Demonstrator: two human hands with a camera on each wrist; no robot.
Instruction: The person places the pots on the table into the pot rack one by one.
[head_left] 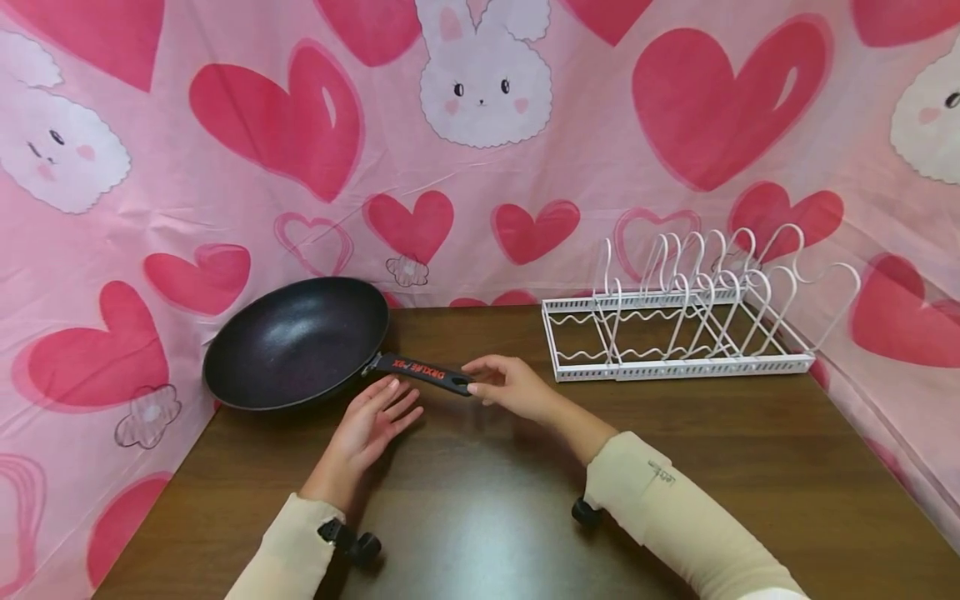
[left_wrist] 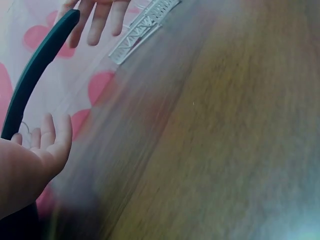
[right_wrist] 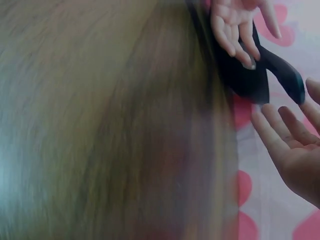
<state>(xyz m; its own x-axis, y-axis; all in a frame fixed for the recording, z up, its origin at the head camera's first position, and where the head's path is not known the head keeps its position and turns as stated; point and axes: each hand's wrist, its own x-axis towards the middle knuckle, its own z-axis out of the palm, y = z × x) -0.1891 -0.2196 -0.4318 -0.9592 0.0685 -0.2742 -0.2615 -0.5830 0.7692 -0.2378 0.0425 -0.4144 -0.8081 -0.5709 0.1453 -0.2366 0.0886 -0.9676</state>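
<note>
A black frying pan (head_left: 296, 346) stands at the back left, its bowl facing up and its long handle (head_left: 423, 373) slanting out to the right. Orange lettering runs along that handle. In the head view my left hand (head_left: 375, 421) is just below the handle near the pan, palm turned up and fingers spread. My right hand (head_left: 510, 387) is at the handle's far end, thumb tip right at it. Both wrist views show the fingers of the right hand (right_wrist: 295, 145) extended beside the handle tip rather than wrapped round it. The left hand (left_wrist: 37, 160) also has loose, extended fingers.
A white wire rack (head_left: 675, 367) with several upright looped dividers stands at the back right of the brown wooden table (head_left: 480, 483). Pink cloth (head_left: 465, 179) with hearts and rabbits hangs close behind and beside the table.
</note>
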